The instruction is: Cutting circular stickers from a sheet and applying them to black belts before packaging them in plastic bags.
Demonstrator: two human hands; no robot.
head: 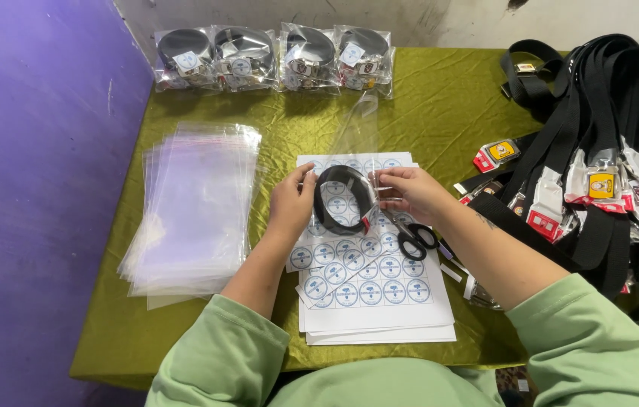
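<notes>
The surface point(440, 105) under your hands is draped in green cloth and runs well beyond your fingers on every side. Far to the right of your right fingers lies a big heap of black belts point(606, 143) with red and white tags. Well to the left of your left fingers sits a stack of clear bags point(195, 207). Directly beneath your fingers, and reaching back toward you, are sticker sheets point(368, 290) covered in round blue-and-white stickers. Well beyond your fingertips, at the far edge, stands a row of four packed belts point(274, 56) in clear bags.

Between your two hands you hold a coiled belt point(342, 197), black, its ring standing just above the sheets. It sits partly in a clear bag point(357, 132) whose open end rises away from your fingers toward the far edge.

Your left hand point(291, 205) has its fingers point(306, 181) curled closed against the left side of the coil, gripping it. Your right hand point(410, 192) has its fingers point(381, 181) pinched on the coil's right side at the bag's edge; whether they grip belt, bag or both is unclear.

Just behind your right fingers, near the wrist, black-handled scissors point(412, 237) lie on the sheets.
</notes>
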